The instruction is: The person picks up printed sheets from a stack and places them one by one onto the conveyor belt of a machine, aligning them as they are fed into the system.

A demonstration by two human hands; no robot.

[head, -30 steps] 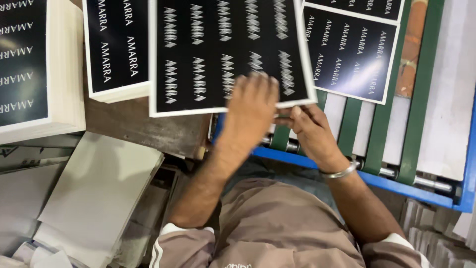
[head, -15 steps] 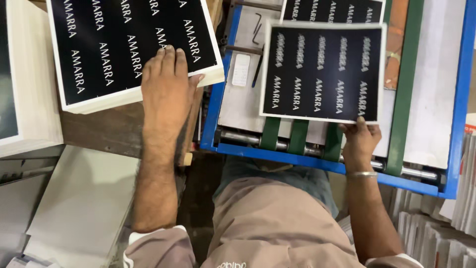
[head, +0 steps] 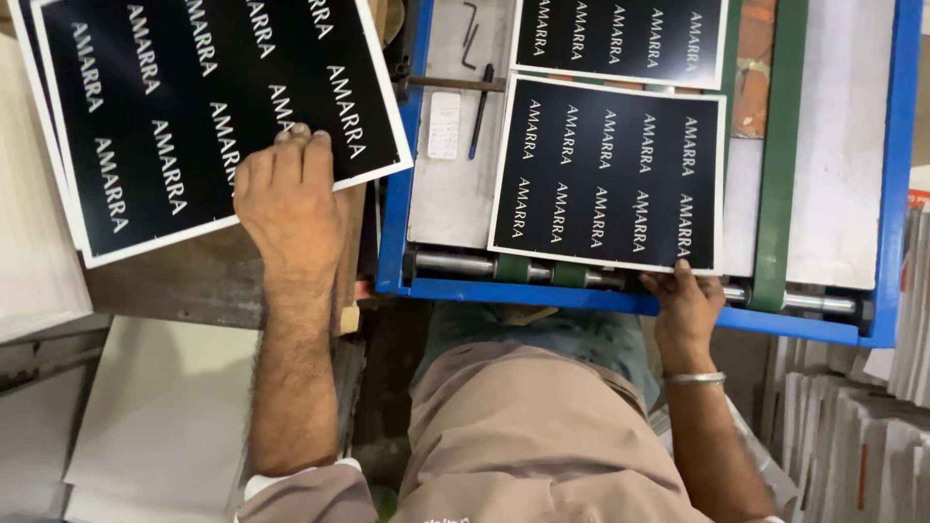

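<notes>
Left hand (head: 288, 199) spread flat, fingers together and straight, palm down on the lower edge of a black printed sheet (head: 208, 107) topping a stack at the left; pressing, not gripping. Stack resting on a brown wooden bench (head: 194, 281), its white border tilted slightly against the bench edge. Right hand (head: 686, 300) mostly closed, fingertips pinching the lower right edge of a second black printed sheet (head: 608, 172) lying on the blue-framed feed table (head: 639, 302) of a machine. Metal bangle (head: 695, 378) on that wrist. Sheet lying over green belts (head: 777, 145) and just above a steel roller (head: 455, 263) at the frame's near edge. A third black sheet (head: 620, 39) further up, its lower edge touching or slightly overlapped by the held one. Beside the held sheet, on a grey plate: a dark pen (head: 479, 108), a small white card (head: 445, 126). Pale blank sheets (head: 165, 426) stacked lower left; upright white sheets (head: 852, 446) lower right.
</notes>
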